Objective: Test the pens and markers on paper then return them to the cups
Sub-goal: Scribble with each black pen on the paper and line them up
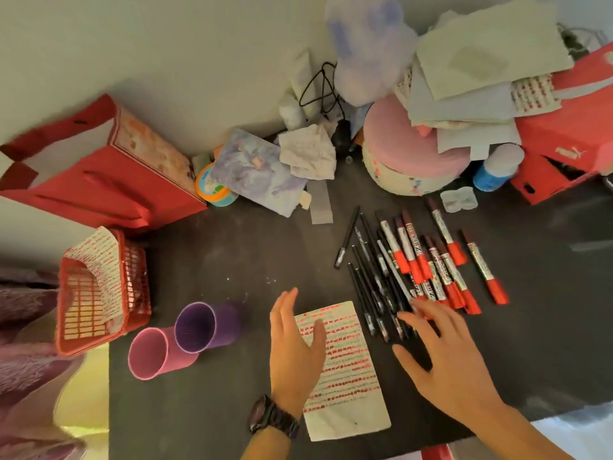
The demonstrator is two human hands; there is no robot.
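Observation:
A sheet of white paper (348,370) covered in rows of red marks lies on the dark table. My left hand (293,353), fingers straight, rests flat on the paper's left edge. My right hand (444,360) is spread open, its fingertips touching the near ends of a pile of black pens (371,280). Several red-capped markers (438,263) lie fanned out just right of the pens. A pink cup (152,353) and a purple cup (202,327) lie tipped towards me, left of the paper, both with nothing visible inside.
A red mesh basket (132,293) with a marked sheet stands at the left table edge. Behind are a red bag (99,180), a pink round box (408,154), stacked papers (471,78) and a red shoebox (564,144).

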